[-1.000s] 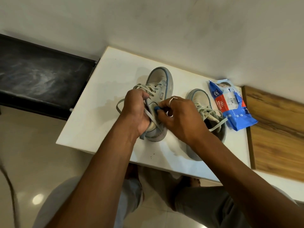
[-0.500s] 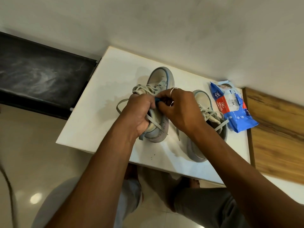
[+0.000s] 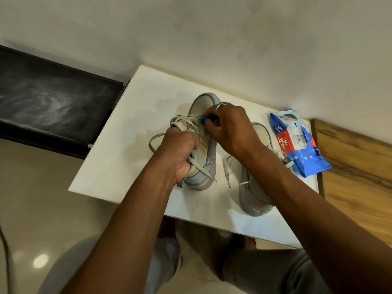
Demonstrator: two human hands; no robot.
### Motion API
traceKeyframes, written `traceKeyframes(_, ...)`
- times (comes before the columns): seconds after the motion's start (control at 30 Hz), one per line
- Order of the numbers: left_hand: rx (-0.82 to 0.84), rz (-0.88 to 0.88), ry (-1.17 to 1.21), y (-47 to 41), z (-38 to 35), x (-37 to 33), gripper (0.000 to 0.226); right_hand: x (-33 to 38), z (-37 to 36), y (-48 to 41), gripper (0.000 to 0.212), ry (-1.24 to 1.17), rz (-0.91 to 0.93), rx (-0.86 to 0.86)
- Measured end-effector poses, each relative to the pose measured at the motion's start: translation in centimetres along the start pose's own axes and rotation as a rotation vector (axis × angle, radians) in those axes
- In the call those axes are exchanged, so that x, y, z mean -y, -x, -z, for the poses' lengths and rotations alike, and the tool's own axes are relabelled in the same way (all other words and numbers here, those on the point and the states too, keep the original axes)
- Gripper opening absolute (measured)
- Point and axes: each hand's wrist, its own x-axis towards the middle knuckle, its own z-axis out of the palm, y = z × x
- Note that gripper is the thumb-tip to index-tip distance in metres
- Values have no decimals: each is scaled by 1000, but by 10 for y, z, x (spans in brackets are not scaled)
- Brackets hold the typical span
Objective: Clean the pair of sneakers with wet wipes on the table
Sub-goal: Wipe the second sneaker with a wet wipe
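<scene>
Item 1. Pale grey-and-blue lace-up sneaker (image 3: 207, 151), standing on the white tabletop (image 3: 118, 158), toe toward the wall. We noted the left hand (image 3: 176, 153) with its grip curled tight round the collar and heel end, bracing the shoe.

Item 2. Small blue wad (image 3: 202, 120), pinched in the narrow grip of the right hand (image 3: 229, 126) and pressed among the loose grey laces (image 3: 184, 124). We could not tell whether it was a wipe.

Item 3. Second sneaker (image 3: 252, 198), just beside the first, partly under the right forearm, untouched.

Item 4. Blue plastic pack of wet wipes (image 3: 297, 143), lying flat near the tabletop's right edge.

Step, as we judged it: scrubbing the lace area of the first shoe, with the task at an early stage. The next move called for short, firm strokes along the upper, the left grip turning the shoe to expose its sides.
</scene>
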Motion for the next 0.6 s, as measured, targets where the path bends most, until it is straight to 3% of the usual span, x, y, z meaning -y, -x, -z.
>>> traceKeyframes(0.13, 8, -20, 50, 0, -2, 2, 31, -3, 10, 7, 20, -54, -31, 87)
traceKeyframes(0.33, -46, -26, -24, -6, -5, 7, 29, -20, 5, -39, 19, 16, -141, -49)
traceKeyframes(0.6, -42, -21, 4, -11, -3, 6, 34, -10, 10, 4, 18, -28, -52, 178)
